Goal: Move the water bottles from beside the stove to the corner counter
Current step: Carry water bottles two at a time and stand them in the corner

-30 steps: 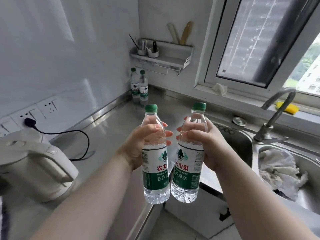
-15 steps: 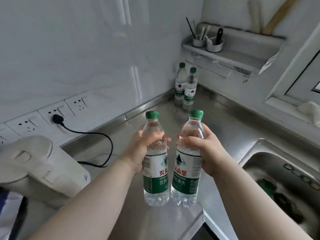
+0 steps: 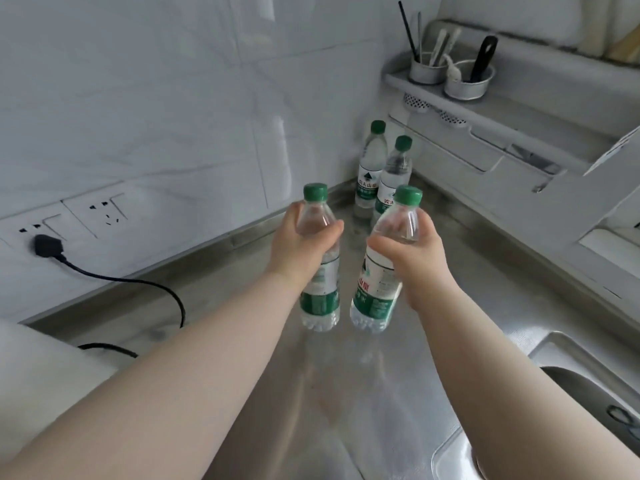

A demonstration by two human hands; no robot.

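My left hand (image 3: 299, 249) grips a clear water bottle (image 3: 320, 296) with a green cap and green label, held upright above the steel counter (image 3: 363, 393). My right hand (image 3: 417, 261) grips a second such bottle (image 3: 375, 299), tilted slightly, its cap leaning right. Both bottles hang side by side, a small gap between them. Two more green-capped bottles, one at the back (image 3: 371, 161) and one in front of it (image 3: 394, 171), stand upright together in the far corner of the counter, beyond my hands.
A wall shelf (image 3: 502, 109) with two utensil cups (image 3: 467, 81) juts out above the corner at right. A black plug and cord (image 3: 114, 278) run along the left wall. A white kettle (image 3: 38, 382) sits at lower left. The sink rim (image 3: 554, 355) is at lower right.
Both hands have carried their bottles forward toward the corner, and the view has closed in on the two standing bottles. The right bottle has tilted a little.
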